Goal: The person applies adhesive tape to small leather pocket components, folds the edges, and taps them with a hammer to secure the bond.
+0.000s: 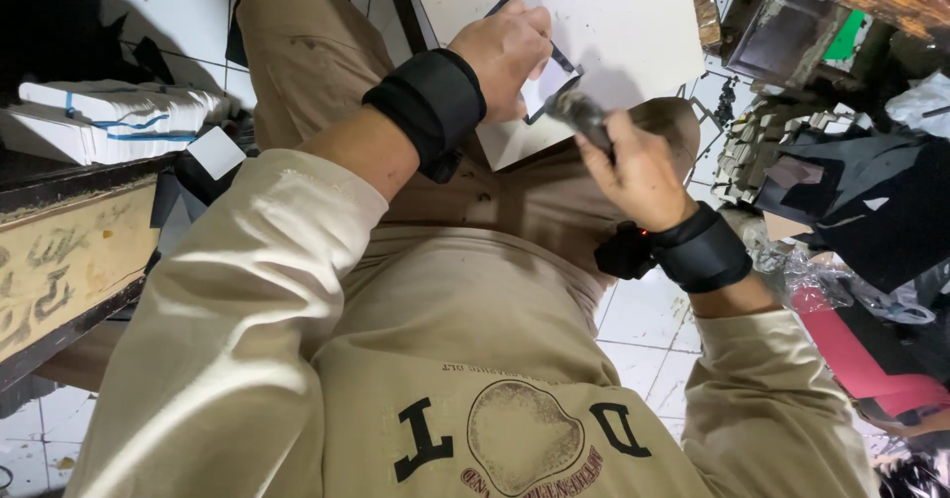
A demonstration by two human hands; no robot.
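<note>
My left hand [505,51] is closed over a small white card with a black edge [550,81] and holds it down on a white board [614,18] that rests on my lap. Just below and right of it, my right hand [638,174] grips a dark, stubby tool [584,117]. The tool's tip points at the card's lower corner. What kind of tool it is cannot be made out. Both wrists wear black bands. My beige sleeves and trousers fill the middle of the view.
Bundles of white sheets [119,117] lie on a dark wooden bench [69,251] at the left. At the right are stacked small pieces [762,142], black sheets [876,206], a red sheet [866,355] and crumpled plastic. White floor tiles [648,325] show below.
</note>
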